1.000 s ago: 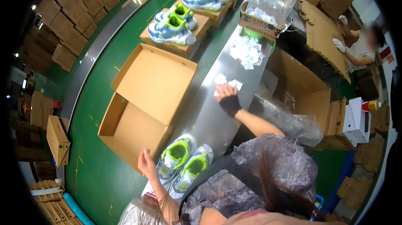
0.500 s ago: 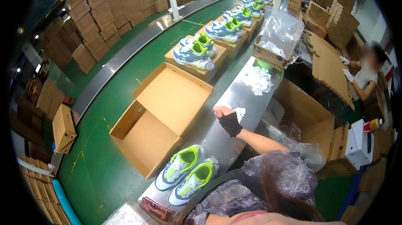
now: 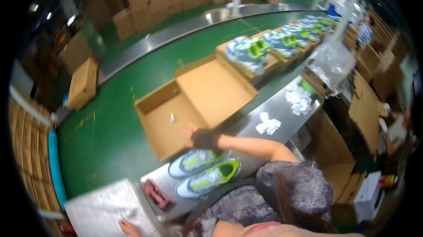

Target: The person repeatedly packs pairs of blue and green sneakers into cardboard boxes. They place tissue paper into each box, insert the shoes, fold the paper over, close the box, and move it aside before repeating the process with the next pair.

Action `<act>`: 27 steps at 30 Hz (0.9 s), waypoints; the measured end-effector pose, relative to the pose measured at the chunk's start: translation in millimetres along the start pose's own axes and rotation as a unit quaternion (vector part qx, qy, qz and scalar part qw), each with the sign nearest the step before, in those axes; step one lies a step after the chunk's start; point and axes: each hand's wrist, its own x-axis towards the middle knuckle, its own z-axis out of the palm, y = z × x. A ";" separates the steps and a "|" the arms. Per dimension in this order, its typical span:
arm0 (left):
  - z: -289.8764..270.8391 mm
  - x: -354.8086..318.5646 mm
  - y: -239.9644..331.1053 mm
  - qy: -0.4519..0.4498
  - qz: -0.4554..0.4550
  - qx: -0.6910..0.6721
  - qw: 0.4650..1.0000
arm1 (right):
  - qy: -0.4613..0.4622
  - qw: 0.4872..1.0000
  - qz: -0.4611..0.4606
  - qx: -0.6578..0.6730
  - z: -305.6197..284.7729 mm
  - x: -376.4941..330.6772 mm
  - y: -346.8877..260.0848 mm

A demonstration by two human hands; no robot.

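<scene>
My right hand (image 3: 198, 138), in a black fingerless glove, reaches over the near edge of an open brown shoebox (image 3: 159, 143). Its blurred fingers look spread, with nothing visible in them. A small white packet (image 3: 172, 118) shows in or just above the box's left half. Below my right hand lies a pair of pale blue and lime-green sneakers (image 3: 200, 182), one partly covered by the glove. At the lower left my left hand (image 3: 128, 228) touches a white paper stack (image 3: 103, 206). Its fingers look drawn together; what they hold, if anything, is unclear.
A dark red patterned item (image 3: 157, 196) lies left of the sneakers. Small white packets (image 3: 268, 124) and a bigger heap (image 3: 298, 99) lie on the metal table. More sneakers (image 3: 249, 54) stand on boxes along the green belt. A co-worker (image 3: 398, 133) handles cardboard at right.
My right hand has moved left from the small packets to the shoebox. A white packet now shows at the box. The view has turned left, and my left hand has come into sight.
</scene>
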 end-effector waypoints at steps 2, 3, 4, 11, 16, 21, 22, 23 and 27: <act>-39.2 -2.3 42.1 0.073 0.025 -0.051 0.996 | -0.053 0.998 -0.024 0.027 14.5 -3.8 10.3; -66.6 -3.7 27.7 0.044 -0.004 -0.044 0.998 | -0.067 0.993 -0.079 0.052 22.8 -4.5 19.7; -92.1 2.2 58.7 0.075 -0.053 -0.002 0.996 | -0.146 0.932 -0.232 -0.238 18.2 -7.0 29.8; -246.7 9.1 258.9 0.213 0.051 -0.371 0.903 | 0.050 0.978 -0.194 0.057 -7.4 8.3 -66.9; -237.4 -6.4 412.5 0.036 0.226 -0.530 0.816 | 0.013 0.909 -0.272 0.315 -31.6 25.0 -157.2; -202.9 -13.9 523.6 0.023 0.361 -0.482 0.798 | 0.257 0.866 -0.180 0.389 -35.4 81.2 -134.8; -189.9 -11.6 532.1 0.035 0.399 -0.456 0.795 | 0.248 0.859 -0.135 0.426 -45.2 98.6 -89.9; -173.6 -9.8 534.1 0.050 0.434 -0.414 0.799 | 0.372 0.807 -0.173 0.425 -52.0 110.1 -71.9; -105.1 -4.2 515.0 0.056 0.532 -0.148 0.832 | 0.550 0.799 -0.014 0.244 -145.5 105.6 110.4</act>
